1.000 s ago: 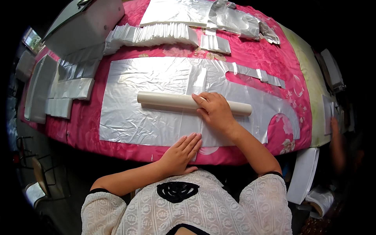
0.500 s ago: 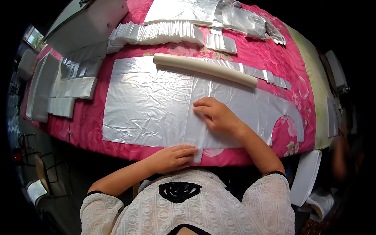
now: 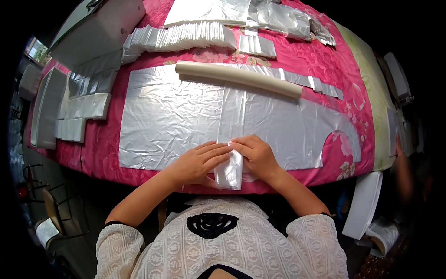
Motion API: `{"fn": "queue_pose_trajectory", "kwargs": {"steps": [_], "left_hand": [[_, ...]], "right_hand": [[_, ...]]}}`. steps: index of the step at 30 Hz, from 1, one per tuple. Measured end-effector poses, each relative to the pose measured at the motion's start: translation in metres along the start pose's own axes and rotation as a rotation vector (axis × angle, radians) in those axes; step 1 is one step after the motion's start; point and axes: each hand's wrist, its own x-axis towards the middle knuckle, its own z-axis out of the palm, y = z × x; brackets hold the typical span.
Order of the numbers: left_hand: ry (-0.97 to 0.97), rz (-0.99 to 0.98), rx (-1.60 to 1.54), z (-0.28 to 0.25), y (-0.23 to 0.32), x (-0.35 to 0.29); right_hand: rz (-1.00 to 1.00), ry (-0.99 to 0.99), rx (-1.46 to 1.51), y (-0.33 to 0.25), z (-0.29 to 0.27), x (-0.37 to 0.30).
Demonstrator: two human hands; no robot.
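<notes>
A folded silvery-white plastic strip (image 3: 231,111) lies upright across a wide, thin plastic sheet (image 3: 162,116) with a curved cut-out at its right end. The strip's near end is shinier and looks doubled over. My left hand (image 3: 199,162) rests at the strip's left side, fingers stretched over it and thumb apart, low by the table edge. From the right, my right hand (image 3: 256,157) presses its bent fingertips onto the strip, close to the left fingertips. Whether its thumb pinches the film is hidden. A cream tube (image 3: 239,78) lies across the sheet's far part.
A pink flowered cloth (image 3: 104,149) covers the table. Beyond the tube stand a long row of folded packets (image 3: 181,36) and a small packet stack (image 3: 257,46). More packets (image 3: 88,106) and a white box (image 3: 48,109) are at left. Another person's blurred arm (image 3: 403,172) shows at right.
My right hand has come down the strip toward me, and my left hand has moved slightly up and inward, so the fingertips now meet. The strip's near end has become shinier, seemingly folded over.
</notes>
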Motion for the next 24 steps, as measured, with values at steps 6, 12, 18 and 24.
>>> {"fn": "queue_pose_trajectory", "kwargs": {"steps": [6,12,18,24], "left_hand": [[0.010,-0.132,0.101,0.014,-0.029,-0.001],[0.337,-0.704,-0.418,0.013,-0.020,0.029],[0.092,-0.304,0.141,0.021,-0.015,0.026],[-0.109,-0.376,0.290,0.040,-0.012,0.021]], "right_hand": [[0.148,0.010,0.065,0.004,-0.007,0.007],[0.687,-0.208,0.261,0.012,-0.024,0.042],[0.976,-0.251,0.588,0.029,-0.020,0.056],[0.818,-0.163,0.220,0.016,-0.019,0.053]]}}
